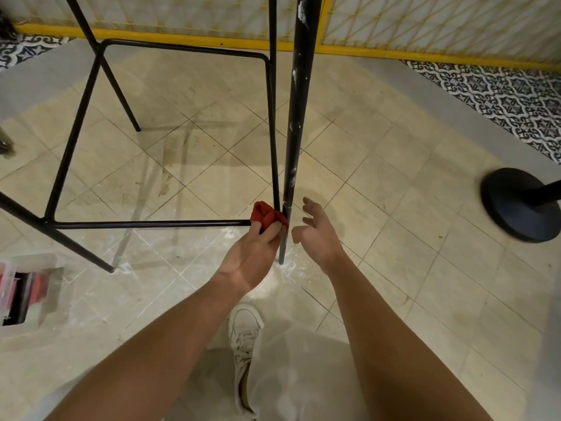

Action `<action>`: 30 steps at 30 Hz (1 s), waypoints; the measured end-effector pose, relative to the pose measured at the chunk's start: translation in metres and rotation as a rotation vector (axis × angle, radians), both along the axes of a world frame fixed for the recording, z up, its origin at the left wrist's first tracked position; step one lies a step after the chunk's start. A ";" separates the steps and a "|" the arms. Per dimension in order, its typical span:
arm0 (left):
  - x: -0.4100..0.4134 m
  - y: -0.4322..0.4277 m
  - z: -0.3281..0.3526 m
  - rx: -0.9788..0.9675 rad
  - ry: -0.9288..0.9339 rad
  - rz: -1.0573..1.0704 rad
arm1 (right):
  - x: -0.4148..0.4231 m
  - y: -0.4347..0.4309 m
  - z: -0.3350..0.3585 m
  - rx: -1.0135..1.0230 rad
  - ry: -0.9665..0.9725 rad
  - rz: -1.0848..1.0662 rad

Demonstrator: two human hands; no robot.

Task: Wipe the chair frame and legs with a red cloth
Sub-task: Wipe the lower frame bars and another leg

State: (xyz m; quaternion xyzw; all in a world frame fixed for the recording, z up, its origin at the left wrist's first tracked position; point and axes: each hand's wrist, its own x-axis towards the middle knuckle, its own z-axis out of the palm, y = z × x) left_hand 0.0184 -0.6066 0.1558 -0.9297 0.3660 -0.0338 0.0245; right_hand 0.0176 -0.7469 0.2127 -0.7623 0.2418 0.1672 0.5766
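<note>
A black metal chair frame (151, 223) stands on the tiled floor, with a footrest rail running around its thin legs. My left hand (255, 253) grips a bunched red cloth (265, 215) and presses it against the near right leg (296, 117) where the front rail meets it. That leg carries white paint specks higher up. My right hand (318, 235) hovers just right of the leg with its fingers loosely spread, touching nothing.
A black round stand base (522, 205) sits at the right. A clear plastic box (27, 290) with red and black contents lies at the left. A yellow-framed mesh panel (425, 25) runs along the back. My white shoe (246, 344) is below the hands. White dust lies around the leg's foot.
</note>
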 end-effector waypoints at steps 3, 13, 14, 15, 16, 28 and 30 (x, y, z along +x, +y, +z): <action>0.001 -0.003 -0.007 0.056 0.051 -0.013 | 0.002 0.000 -0.001 0.001 0.012 -0.003; 0.000 0.003 -0.007 -0.043 -0.009 -0.006 | 0.002 -0.002 0.000 -0.003 0.010 -0.008; 0.001 0.006 -0.006 -0.062 -0.021 0.000 | 0.002 -0.002 0.000 -0.001 0.011 -0.009; 0.002 0.007 -0.006 -0.059 -0.043 -0.006 | 0.002 -0.002 0.000 0.002 0.011 -0.006; 0.003 0.007 -0.006 -0.055 -0.059 -0.019 | 0.002 -0.002 -0.001 0.004 0.013 0.001; 0.001 0.019 0.005 -0.276 0.068 0.177 | 0.003 -0.004 -0.003 -0.012 0.024 0.008; 0.004 0.019 0.000 -0.325 0.149 0.236 | 0.004 -0.002 -0.003 -0.009 0.028 0.016</action>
